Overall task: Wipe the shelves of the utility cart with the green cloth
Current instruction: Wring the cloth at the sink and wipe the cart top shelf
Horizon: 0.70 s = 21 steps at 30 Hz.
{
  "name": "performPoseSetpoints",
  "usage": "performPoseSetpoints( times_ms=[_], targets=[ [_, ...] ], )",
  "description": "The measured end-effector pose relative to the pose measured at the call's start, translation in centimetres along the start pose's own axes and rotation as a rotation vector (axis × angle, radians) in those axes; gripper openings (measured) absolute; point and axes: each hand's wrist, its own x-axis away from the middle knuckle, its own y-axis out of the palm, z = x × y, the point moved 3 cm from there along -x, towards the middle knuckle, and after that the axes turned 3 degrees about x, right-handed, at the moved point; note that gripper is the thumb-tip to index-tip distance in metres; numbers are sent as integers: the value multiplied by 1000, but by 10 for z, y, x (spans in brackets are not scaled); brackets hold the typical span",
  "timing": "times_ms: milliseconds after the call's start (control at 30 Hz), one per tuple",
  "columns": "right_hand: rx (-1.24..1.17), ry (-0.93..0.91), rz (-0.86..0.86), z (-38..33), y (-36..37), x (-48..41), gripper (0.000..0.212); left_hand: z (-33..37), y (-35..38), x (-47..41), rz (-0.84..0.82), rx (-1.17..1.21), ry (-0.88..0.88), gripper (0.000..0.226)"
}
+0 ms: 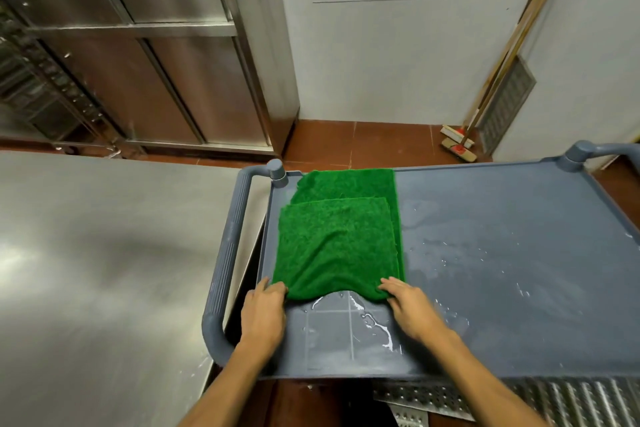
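Observation:
The green cloth [337, 243] lies folded on the left part of the grey utility cart's top shelf [519, 270], reaching the shelf's far rim. My left hand [265, 314] pinches the cloth's near left corner. My right hand [412, 308] holds its near right corner. Between my hands the cloth's near edge arches up off the shelf. Water streaks and puddles glisten on the shelf just in front of the cloth and to its right.
The cart's grey handle [225, 270] loops at its left end beside a stainless steel table [104, 270]. Steel cabinets [156, 62] stand at the back left. Brooms [485, 104] lean in the right corner against the wall. A perforated metal sheet [485, 399] lies below the cart's near edge.

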Motion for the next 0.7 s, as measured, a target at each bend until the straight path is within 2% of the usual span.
performPoseSetpoints(
  times_ms=[367,700],
  targets=[
    [3,23,37,-10,12,71,37,-9,6,69,-46,-103,80,37],
    [-45,19,101,-21,3,129,34,-19,-4,119,54,-48,164,21]
  ],
)
